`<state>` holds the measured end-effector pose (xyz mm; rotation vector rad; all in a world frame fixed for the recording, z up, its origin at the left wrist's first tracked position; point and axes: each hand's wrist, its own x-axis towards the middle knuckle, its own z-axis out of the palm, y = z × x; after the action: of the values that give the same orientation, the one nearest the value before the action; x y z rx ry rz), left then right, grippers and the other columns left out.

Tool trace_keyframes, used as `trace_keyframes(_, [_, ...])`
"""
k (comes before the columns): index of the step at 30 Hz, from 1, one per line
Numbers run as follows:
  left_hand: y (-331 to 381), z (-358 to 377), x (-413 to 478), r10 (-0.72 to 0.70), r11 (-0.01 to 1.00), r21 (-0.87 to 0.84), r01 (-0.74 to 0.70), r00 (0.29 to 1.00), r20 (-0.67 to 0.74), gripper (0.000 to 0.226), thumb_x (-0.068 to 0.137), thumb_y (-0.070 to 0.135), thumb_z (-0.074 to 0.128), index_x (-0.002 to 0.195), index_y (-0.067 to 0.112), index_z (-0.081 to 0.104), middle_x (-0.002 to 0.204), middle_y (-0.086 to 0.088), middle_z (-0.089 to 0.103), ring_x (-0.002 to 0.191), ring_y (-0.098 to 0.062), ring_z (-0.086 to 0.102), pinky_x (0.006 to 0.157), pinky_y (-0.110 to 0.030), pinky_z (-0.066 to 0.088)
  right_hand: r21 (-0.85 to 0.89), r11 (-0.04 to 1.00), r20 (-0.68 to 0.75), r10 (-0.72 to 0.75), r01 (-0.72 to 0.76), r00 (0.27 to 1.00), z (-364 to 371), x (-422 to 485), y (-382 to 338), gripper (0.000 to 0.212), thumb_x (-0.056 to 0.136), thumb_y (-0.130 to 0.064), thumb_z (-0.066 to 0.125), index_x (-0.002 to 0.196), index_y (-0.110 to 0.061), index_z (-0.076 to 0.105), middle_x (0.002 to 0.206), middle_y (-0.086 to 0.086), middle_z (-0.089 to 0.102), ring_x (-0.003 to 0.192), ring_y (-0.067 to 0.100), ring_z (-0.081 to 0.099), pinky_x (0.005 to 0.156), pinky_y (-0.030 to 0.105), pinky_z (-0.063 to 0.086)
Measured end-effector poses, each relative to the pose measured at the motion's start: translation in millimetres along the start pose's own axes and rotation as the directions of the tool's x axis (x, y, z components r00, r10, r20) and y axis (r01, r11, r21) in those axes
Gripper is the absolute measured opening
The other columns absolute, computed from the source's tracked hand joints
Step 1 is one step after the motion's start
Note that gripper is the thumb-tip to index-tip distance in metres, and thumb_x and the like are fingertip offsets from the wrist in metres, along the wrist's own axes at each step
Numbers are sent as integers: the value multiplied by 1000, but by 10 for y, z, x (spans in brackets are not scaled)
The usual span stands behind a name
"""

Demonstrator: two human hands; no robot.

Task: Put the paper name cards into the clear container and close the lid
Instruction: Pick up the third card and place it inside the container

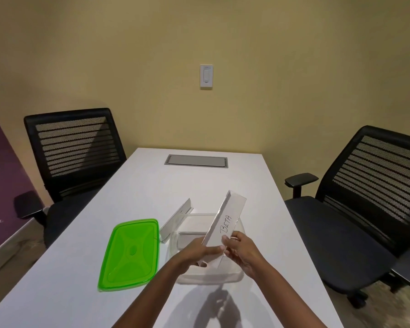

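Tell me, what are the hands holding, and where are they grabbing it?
Both hands, left hand and right hand, hold the BETA name card by its near, lower end, above the clear container.

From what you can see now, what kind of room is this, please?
Most likely a small office meeting room: a long white table with a built-in cable hatch, black mesh office chairs on either side, and a wall switch on a bare wall.

My left hand and right hand hide the near end of the folded white "BETA" paper name card. The writing on the second folded card is too small to read. Both black mesh office chairs run past the frame edges.
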<state>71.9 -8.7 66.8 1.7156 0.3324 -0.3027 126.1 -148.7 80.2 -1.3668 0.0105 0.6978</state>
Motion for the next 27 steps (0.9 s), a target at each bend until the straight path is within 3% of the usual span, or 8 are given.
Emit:
trace_keyframes(4, [-4, -140, 22, 21, 999, 46, -23, 999, 38, 18, 86, 29, 64, 102, 32, 60, 90, 11, 65, 81, -4, 58, 65, -17, 47, 16, 1000, 11, -1, 1, 1000, -62, 72, -72, 13, 87, -1, 60, 78, -10, 60, 72, 3, 61, 56, 11, 55, 48, 13, 53])
trace_keyframes(7, [23, -296, 18, 9, 992, 125, -23, 994, 111, 25, 79, 24, 69, 102, 28, 60, 81, 11, 62, 73, -3, 57, 62, -15, 45, 60, 997, -52, -34, 37, 998, -174, 150, -199, 21, 88, -3, 59, 70, -12, 55, 72, 4, 60, 62, 14, 56, 52, 16, 53])
trace_keyframes(10, [34, -466, 7, -41, 982, 188, 12, 988, 152, 31, 67, 23, 69, 96, 31, 62, 81, 10, 63, 70, -4, 58, 60, -14, 47, 77, 994, -92, -74, 81, 993, -353, 242, -330, 13, 89, -5, 59, 77, -9, 57, 77, 9, 61, 65, 16, 54, 51, 15, 54])
trace_keyframes(12, [31, -552, 20, -58, 973, 228, 23, 988, 144, 36, 64, 22, 69, 98, 31, 63, 82, 8, 64, 69, -5, 58, 57, -13, 46, 31, 994, -101, -99, 103, 990, -462, 297, -386, 4, 88, -4, 60, 86, -7, 60, 81, 11, 61, 67, 18, 55, 50, 15, 55])
trace_keyframes(17, [91, -707, 127, -71, 932, 363, 22, 990, 123, 38, 68, 12, 73, 104, 18, 60, 91, -5, 61, 76, -12, 55, 61, -15, 42, -208, 970, -113, -150, 125, 982, -598, 401, -423, 12, 84, 3, 62, 95, -3, 59, 77, 10, 61, 69, 19, 60, 64, 24, 54])
trace_keyframes(20, [160, -773, 282, -73, 836, 549, 19, 994, 76, 30, 78, 3, 69, 106, 10, 60, 100, -10, 55, 87, -17, 49, 65, -22, 38, -421, 897, -125, -207, 137, 970, -603, 471, -384, 27, 82, 3, 63, 107, -7, 58, 71, 8, 60, 76, 20, 59, 72, 29, 51])
trace_keyframes(23, [200, -810, 443, -81, 678, 733, 56, 997, -1, 52, 79, 6, 69, 127, 4, 50, 118, -11, 53, 103, -19, 50, 73, -23, 39, -593, 785, -50, -257, 178, 965, -575, 546, -330, 45, 80, 3, 66, 118, -17, 53, 68, 5, 60, 79, 19, 59, 82, 31, 47])
trace_keyframes(27, [178, -804, 622, -112, 534, 842, 78, 994, -21, 57, 81, 9, 67, 133, 6, 43, 138, -13, 47, 126, -27, 46, 99, -30, 41, -788, 593, 8, -259, 166, 966, -541, 672, -265, 44, 78, -2, 68, 118, -17, 59, 75, 5, 59, 66, 8, 54, 59, 12, 41])
